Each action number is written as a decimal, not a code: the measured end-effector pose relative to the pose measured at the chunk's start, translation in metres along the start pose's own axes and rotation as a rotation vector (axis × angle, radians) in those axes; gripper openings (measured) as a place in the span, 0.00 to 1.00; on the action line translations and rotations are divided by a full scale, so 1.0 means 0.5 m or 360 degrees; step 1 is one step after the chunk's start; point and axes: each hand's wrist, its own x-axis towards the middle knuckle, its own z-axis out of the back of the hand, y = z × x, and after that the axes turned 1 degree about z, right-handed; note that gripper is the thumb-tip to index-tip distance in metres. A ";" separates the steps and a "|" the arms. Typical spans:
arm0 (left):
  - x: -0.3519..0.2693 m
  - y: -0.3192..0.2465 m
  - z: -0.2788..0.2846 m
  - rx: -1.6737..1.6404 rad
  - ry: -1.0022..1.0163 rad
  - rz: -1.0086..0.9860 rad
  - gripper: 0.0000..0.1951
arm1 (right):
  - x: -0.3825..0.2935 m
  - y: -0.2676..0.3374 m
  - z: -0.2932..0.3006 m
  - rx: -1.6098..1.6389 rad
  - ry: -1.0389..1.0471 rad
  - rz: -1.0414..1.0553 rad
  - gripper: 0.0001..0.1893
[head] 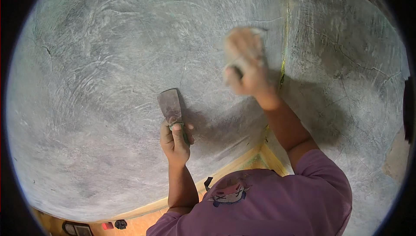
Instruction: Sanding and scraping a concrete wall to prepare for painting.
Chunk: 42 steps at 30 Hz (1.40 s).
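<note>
My left hand (177,145) grips a putty knife (169,104) by its green handle, the wide, stained metal blade pointing up in front of the wall. Higher and to the right, my right hand (250,70) is blurred by motion. It presses a pale flat pad (230,57) to the grey wall (130,57), near the corner. Blur and the fingers hide most of that pad, so I cannot tell if it is sandpaper. Pale swirling scratches and thin cracks mark the wall's surface.
A yellow-edged inside corner (286,24) runs down to a second cracked grey wall (351,50). Yellowish skirting (149,207) borders the orange floor tiles (139,226). A red object (107,225) and a crumpled black thing (121,224) lie at the lower left.
</note>
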 end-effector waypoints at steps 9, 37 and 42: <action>0.002 0.002 0.001 -0.0010 -0.0015 0.0045 0.12 | -0.023 0.028 -0.008 0.0029 0.0242 0.0163 0.31; -0.005 0.016 -0.021 -0.0022 0.0002 0.0069 0.14 | -0.112 0.065 -0.027 0.0047 0.0204 -0.0405 0.35; -0.008 0.009 -0.023 0.0001 0.0041 0.0046 0.14 | -0.127 0.010 -0.020 0.0079 -0.0034 -0.0220 0.35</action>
